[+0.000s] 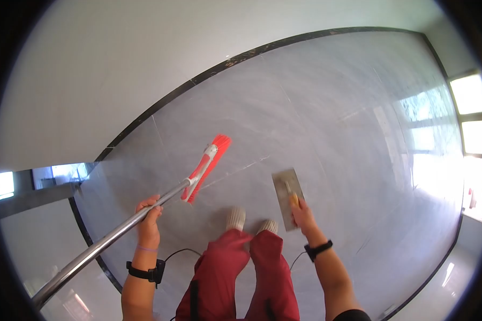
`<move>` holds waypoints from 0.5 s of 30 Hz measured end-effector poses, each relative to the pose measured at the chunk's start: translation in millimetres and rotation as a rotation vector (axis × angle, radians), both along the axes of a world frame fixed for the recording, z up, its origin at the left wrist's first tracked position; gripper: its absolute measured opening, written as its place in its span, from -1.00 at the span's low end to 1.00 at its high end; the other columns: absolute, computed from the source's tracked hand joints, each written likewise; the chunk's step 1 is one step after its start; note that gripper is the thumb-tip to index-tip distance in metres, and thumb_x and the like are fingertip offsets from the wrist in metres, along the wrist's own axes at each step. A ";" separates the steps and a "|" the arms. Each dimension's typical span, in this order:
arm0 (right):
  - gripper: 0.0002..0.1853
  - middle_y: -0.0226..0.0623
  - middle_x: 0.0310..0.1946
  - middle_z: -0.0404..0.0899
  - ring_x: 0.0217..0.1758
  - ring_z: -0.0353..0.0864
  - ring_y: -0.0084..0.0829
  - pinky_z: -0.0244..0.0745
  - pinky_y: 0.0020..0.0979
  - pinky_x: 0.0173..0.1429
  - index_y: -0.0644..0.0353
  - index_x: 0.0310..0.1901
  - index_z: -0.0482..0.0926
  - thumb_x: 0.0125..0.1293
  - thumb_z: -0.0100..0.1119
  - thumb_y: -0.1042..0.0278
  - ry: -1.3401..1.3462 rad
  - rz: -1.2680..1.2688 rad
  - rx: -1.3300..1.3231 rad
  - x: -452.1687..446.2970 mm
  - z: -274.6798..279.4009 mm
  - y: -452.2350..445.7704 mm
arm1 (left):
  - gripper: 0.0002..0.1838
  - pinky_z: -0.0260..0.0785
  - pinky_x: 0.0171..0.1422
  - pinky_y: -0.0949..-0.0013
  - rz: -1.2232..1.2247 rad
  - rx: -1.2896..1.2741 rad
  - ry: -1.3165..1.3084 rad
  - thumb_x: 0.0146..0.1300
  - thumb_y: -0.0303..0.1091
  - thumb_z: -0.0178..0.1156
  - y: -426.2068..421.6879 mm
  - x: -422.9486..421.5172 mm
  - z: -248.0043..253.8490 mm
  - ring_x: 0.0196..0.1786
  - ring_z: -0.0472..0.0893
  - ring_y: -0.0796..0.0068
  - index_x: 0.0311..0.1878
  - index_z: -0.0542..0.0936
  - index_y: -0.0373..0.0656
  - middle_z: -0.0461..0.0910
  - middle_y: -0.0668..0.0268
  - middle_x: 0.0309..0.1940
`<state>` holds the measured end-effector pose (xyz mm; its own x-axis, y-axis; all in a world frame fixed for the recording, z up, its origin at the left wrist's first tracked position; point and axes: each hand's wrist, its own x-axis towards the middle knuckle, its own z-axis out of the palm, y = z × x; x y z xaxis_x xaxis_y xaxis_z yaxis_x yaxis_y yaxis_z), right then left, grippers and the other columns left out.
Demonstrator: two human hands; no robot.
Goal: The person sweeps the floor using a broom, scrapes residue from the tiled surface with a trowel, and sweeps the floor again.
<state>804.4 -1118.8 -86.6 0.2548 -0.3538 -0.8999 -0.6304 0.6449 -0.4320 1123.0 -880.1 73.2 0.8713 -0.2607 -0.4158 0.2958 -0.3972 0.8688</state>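
Head view: red-bristled broom (201,170), ahead and left of the socked feet (235,219); probably light but long, best gripped on the rigid metal pole (110,238). Left hand (149,215) wrapped narrowly round pole. Trowel (280,202), right of feet; stiff, flat, best gripped by handle (294,200). Right hand (303,215) closed on handle; floor (348,160) contact unclear.

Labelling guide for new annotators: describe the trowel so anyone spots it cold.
Against the glossy grey floor, find the pale ribbed socks, lower centre. Just right of them, the right hand grips the trowel by its yellowish handle. It's a flat, rectangular metal plate; the brush in the left hand has red bristles and a long pole.
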 end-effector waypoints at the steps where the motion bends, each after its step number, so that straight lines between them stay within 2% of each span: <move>1: -0.59 -0.40 -0.56 0.41 -0.61 0.40 -0.54 0.35 -0.46 -0.54 0.08 0.11 0.36 0.23 -0.02 0.22 -0.018 0.038 0.000 23.1 2.7 -17.9 | -0.84 0.34 -0.14 0.54 0.080 -0.024 0.042 0.14 -0.52 0.09 -5.8 3.9 5.2 -0.25 0.49 0.61 -0.18 0.45 -0.15 0.51 0.25 -0.06; 2: -0.59 -0.40 -0.56 0.41 -0.61 0.40 -0.54 0.35 -0.46 -0.54 0.08 0.11 0.36 0.23 -0.02 0.22 0.003 0.046 0.009 39.0 5.1 -27.1 | -0.84 0.34 -0.14 0.54 0.088 -0.015 0.063 0.14 -0.52 0.09 -11.0 7.0 14.8 -0.25 0.49 0.61 -0.18 0.45 -0.15 0.51 0.25 -0.06; 4: -0.56 -0.25 -0.46 0.52 -0.49 0.52 -0.41 0.44 -0.37 -0.38 0.14 0.10 0.37 0.21 0.00 0.17 -0.010 0.229 -0.279 81.6 -11.4 -42.6 | -0.84 0.32 -0.16 0.56 0.214 -0.092 0.114 0.19 -0.42 0.07 -12.6 20.5 13.5 -0.27 0.48 0.62 -0.14 0.46 -0.13 0.52 0.32 -0.09; 5: -0.56 -0.25 -0.46 0.52 -0.49 0.52 -0.41 0.44 -0.37 -0.38 0.14 0.10 0.37 0.21 0.00 0.17 0.003 0.256 -0.276 101.5 -16.7 -44.4 | -0.84 0.32 -0.16 0.56 0.240 -0.090 0.129 0.19 -0.42 0.07 -9.5 27.8 7.8 -0.27 0.48 0.62 -0.14 0.46 -0.13 0.52 0.32 -0.09; 7: -0.54 -0.13 -0.36 0.56 -0.36 0.58 -0.28 0.45 -0.32 -0.25 0.18 0.09 0.38 0.18 0.02 0.15 0.012 0.326 -0.451 142.4 -27.1 -56.7 | -0.84 0.30 -0.17 0.57 0.321 -0.049 0.191 0.20 -0.37 0.08 -10.2 37.4 -11.7 -0.28 0.46 0.63 -0.15 0.47 -0.13 0.51 0.36 -0.12; 10: -0.55 -0.12 -0.35 0.56 -0.36 0.57 -0.28 0.45 -0.32 -0.25 0.18 0.08 0.40 0.19 0.02 0.15 0.037 0.274 -0.324 173.3 -30.7 -58.7 | -0.82 0.28 -0.19 0.57 0.284 -0.009 0.173 0.22 -0.28 0.10 -23.6 37.3 -22.4 -0.29 0.43 0.64 -0.17 0.49 -0.13 0.50 0.40 -0.18; 11: -0.55 -0.12 -0.35 0.56 -0.36 0.57 -0.28 0.45 -0.32 -0.25 0.18 0.08 0.40 0.19 0.02 0.15 0.044 0.296 -0.314 183.9 -48.7 -58.5 | -0.81 0.28 -0.20 0.57 0.277 0.016 0.153 0.24 -0.25 0.10 -26.7 34.9 -22.7 -0.29 0.43 0.64 -0.17 0.49 -0.13 0.49 0.41 -0.19; 12: -0.57 -0.28 -0.48 0.45 -0.53 0.43 -0.45 0.33 -0.42 -0.45 0.16 0.09 0.39 0.20 0.04 0.20 0.003 0.299 -0.383 190.7 -78.9 -51.1 | -0.76 0.25 -0.20 0.57 0.234 0.067 0.122 0.26 -0.18 0.08 -28.2 34.4 -22.2 -0.30 0.40 0.65 -0.17 0.49 -0.16 0.50 0.39 -0.24; 13: -0.58 -0.37 -0.55 0.40 -0.61 0.35 -0.53 0.27 -0.47 -0.54 0.15 0.10 0.39 0.21 0.05 0.23 -0.002 0.306 -0.404 206.1 -86.1 -50.0 | -0.76 0.25 -0.20 0.57 0.247 0.083 0.146 0.26 -0.18 0.08 -30.6 40.0 -22.5 -0.30 0.40 0.65 -0.17 0.49 -0.16 0.50 0.39 -0.24; 14: -0.59 -0.45 -0.62 0.34 -0.69 0.28 -0.62 0.21 -0.53 -0.64 0.14 0.11 0.39 0.22 0.05 0.26 -0.007 0.313 -0.424 221.9 -92.8 -49.0 | -0.75 0.24 -0.20 0.56 0.148 0.084 0.095 0.27 -0.17 0.07 -31.9 46.8 -21.1 -0.31 0.38 0.65 -0.19 0.48 -0.17 0.50 0.38 -0.26; 15: -0.59 -0.46 -0.62 0.34 -0.70 0.27 -0.63 0.20 -0.53 -0.65 0.14 0.10 0.40 0.22 0.06 0.26 0.021 0.220 -0.292 250.4 -71.7 -48.8 | -0.73 0.23 -0.20 0.55 0.044 0.082 0.047 0.28 -0.15 0.07 -31.1 54.3 -21.0 -0.31 0.36 0.66 -0.21 0.48 -0.19 0.49 0.38 -0.28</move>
